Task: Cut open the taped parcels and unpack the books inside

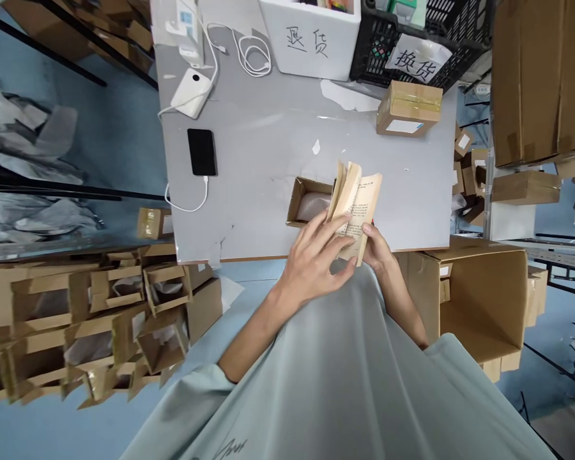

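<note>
An open book (363, 201) with yellowed printed pages is held up in front of me, near the table's front edge. My right hand (378, 248) grips its right edge, thumb on the page and fingers behind. Across the lower pages lies my left hand (314, 259), its fingers stretched out and apart, touching the paper. Several leaves stand up and curl at the book's left side. Just left of the book, an open small cardboard box (297, 199) with whitish wrapping inside sits on the table, partly covered by my left hand and the book.
The grey table (263, 147) bears a black phone (202, 152) on a cable, a white device (190, 92), and a taped carton (409, 108). A white bin (311, 38) and black crate (374, 54) stand behind. Open cartons (43, 303) crowd the left; a large box (482, 300) stands right.
</note>
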### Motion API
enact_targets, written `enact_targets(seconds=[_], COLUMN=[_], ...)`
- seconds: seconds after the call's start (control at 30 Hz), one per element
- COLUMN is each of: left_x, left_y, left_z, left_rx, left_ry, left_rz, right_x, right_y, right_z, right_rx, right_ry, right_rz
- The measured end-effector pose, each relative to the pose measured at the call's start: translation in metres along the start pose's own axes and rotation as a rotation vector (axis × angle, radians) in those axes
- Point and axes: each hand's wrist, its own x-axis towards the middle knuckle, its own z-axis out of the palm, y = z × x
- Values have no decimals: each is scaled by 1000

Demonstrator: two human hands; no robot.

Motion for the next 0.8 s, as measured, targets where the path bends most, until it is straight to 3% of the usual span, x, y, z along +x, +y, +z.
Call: enact_targets(seconds=[0.1,0.23,0.37,0.5,0.67,0.8], left_x=[2,5,6,3,-3,-7], left_y=[5,4,1,-13,-35,-40], left_z=[1,1,2,-8,-25,-29], left_rx=[30,70,99,86,39,-17], left_ry=[4,17,57,68,74,103], left_rz=[-41,-113,-121,-128,-181,-164], right_x=[2,0,0,-4,-14,-18], right_y=[2,2,-3,-12,-24,-31], right_z=[4,8,9,10,17,26], right_rx=[33,36,65,61,30,-27], right_ry=[59,143,97,23,62,87], right_rz=[-106,-82,-69,-51,-75,-111])
